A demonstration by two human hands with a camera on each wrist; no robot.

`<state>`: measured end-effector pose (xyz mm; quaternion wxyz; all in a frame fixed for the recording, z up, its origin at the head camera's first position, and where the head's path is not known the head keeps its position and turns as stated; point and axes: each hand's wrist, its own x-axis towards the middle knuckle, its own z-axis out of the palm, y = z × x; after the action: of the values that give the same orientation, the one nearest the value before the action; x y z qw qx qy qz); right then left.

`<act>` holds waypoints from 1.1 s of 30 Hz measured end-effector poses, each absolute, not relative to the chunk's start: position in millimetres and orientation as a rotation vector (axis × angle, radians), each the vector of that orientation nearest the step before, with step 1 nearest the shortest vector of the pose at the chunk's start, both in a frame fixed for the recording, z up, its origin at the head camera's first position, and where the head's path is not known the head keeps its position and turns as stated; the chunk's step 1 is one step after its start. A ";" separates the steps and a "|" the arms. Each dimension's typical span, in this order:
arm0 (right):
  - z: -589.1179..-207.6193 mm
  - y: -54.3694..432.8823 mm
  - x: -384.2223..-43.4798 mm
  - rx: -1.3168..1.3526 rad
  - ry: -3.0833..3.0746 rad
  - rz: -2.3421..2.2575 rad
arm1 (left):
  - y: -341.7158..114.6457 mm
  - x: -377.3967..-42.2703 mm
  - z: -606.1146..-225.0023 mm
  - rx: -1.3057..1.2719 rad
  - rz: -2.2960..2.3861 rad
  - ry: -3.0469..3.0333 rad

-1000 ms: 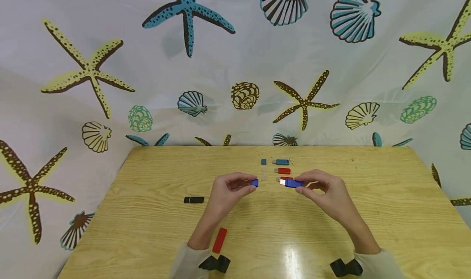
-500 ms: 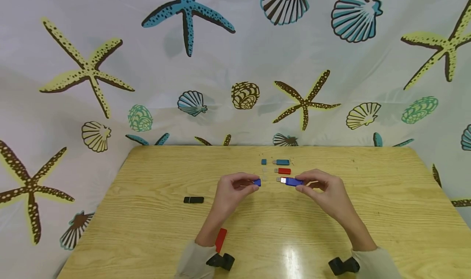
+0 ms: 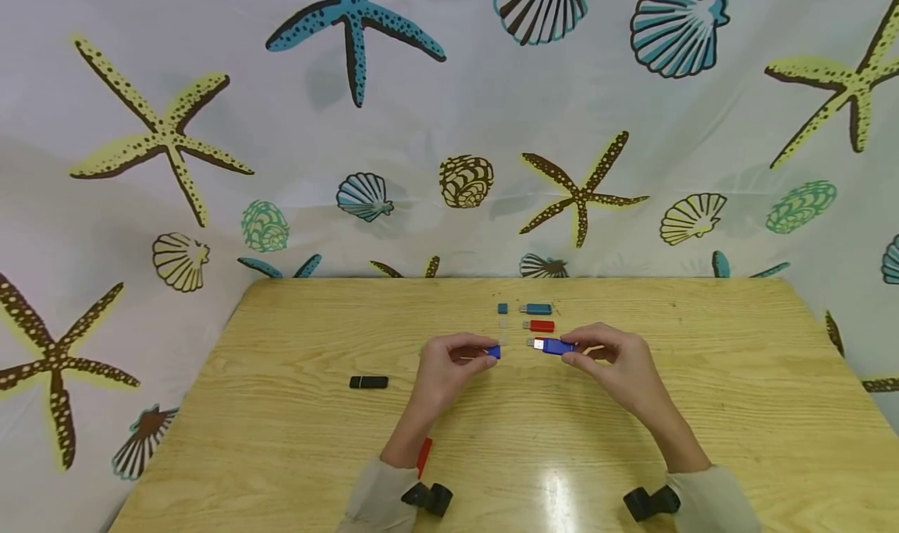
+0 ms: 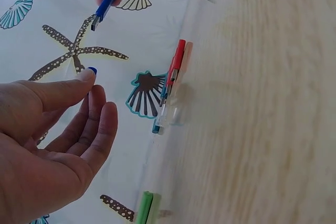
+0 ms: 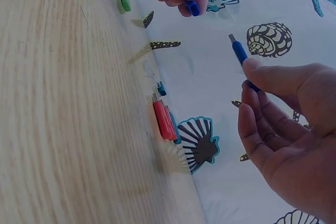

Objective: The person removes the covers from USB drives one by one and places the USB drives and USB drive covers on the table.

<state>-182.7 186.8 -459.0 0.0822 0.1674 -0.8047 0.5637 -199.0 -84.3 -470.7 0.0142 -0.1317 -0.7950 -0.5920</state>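
My left hand [image 3: 449,367] pinches a small blue cap [image 3: 495,352] between thumb and fingertips. Facing it, my right hand [image 3: 621,359] holds a blue USB stick [image 3: 558,346], its bare metal plug pointing left toward the cap. A gap separates cap and plug, and both are above the table. Behind them lie a teal USB stick [image 3: 538,309] beside its teal cap [image 3: 502,308], and a red USB stick [image 3: 541,326] without a cap. Another red stick is mostly hidden behind the blue one. Small clear caps [image 5: 148,68] lie near these sticks.
A black USB stick [image 3: 368,382] lies left of my left hand. Nearer, a red stick [image 3: 424,456] is partly covered by my left forearm. The left wrist view shows a green object [image 4: 144,208] on the table [image 3: 295,447]. A patterned cloth [image 3: 407,127] hangs behind.
My left hand has moved slightly right with the blue cap, narrowing the gap to the plug. Its forearm now covers more of the near red stick. My right hand has barely shifted.
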 end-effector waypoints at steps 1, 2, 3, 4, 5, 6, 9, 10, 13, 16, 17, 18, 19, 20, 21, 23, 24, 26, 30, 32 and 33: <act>-460.0 186.3 -183.3 0.501 -2.404 1.685 | -84.4 -199.4 -471.5 -0.415 -1.841 -2.475; -460.9 185.7 -184.0 0.500 -2.406 1.688 | -84.4 -199.8 -472.5 -0.418 -1.841 -2.477; -461.7 185.0 -184.6 0.501 -2.406 1.690 | -84.4 -200.1 -473.3 -0.419 -1.840 -2.478; -462.5 184.6 -185.1 0.499 -2.409 1.692 | -84.1 -200.5 -473.9 -0.419 -1.841 -2.482; -463.2 184.2 -185.6 0.494 -2.412 1.694 | -84.0 -200.7 -474.4 -0.417 -1.843 -2.486; -463.8 183.8 -186.0 0.489 -2.414 1.694 | -83.9 -200.8 -474.8 -0.411 -1.850 -2.489; -466.2 182.7 -187.0 0.470 -2.426 1.691 | -83.8 -200.8 -476.0 -0.390 -1.857 -2.496; -467.1 182.5 -187.0 0.463 -2.431 1.688 | -83.9 -200.6 -476.6 -0.388 -1.859 -2.497; -470.1 182.3 -187.3 0.444 -2.442 1.678 | -83.7 -200.2 -478.0 -0.403 -1.848 -2.503; -473.1 182.7 -188.0 0.431 -2.453 1.662 | -82.6 -200.8 -479.4 -0.418 -1.839 -2.510; -474.0 182.9 -188.3 0.425 -2.456 1.658 | -81.9 -201.1 -480.0 -0.430 -1.831 -2.511; -474.9 183.1 -188.7 0.420 -2.462 1.654 | -81.2 -201.6 -480.8 -0.435 -1.829 -2.513; -475.6 182.9 -189.2 0.415 -2.471 1.645 | -80.5 -202.1 -481.4 -0.445 -1.821 -2.512; -476.1 182.7 -189.7 0.408 -2.480 1.640 | -79.7 -203.0 -482.0 -0.440 -1.821 -2.516; -476.7 182.5 -190.2 0.402 -2.492 1.630 | -78.9 -203.8 -482.7 -0.445 -1.819 -2.518; -477.8 182.0 -191.3 0.385 -2.515 1.611 | -77.1 -205.4 -483.7 -0.448 -1.819 -2.523; -478.4 181.7 -191.9 0.377 -2.527 1.600 | -76.3 -206.2 -484.2 -0.440 -1.819 -2.530; -479.8 181.3 -193.0 0.365 -2.548 1.584 | -75.2 -207.7 -485.0 -0.426 -1.812 -2.543; -484.7 181.2 -195.4 0.367 -2.566 1.579 | -74.2 -209.9 -486.1 -0.390 -1.774 -2.585; -487.1 181.5 -196.2 0.371 -2.573 1.579 | -73.5 -211.3 -487.4 -0.370 -1.757 -2.608; -488.2 181.5 -196.5 0.375 -2.574 1.579 | -73.0 -212.1 -488.0 -0.364 -1.748 -2.619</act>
<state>-196.5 181.5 -488.2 0.0495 0.1231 -0.8449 0.5182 -212.1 -73.0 -488.0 -0.0141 -0.1147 -0.8262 -0.5514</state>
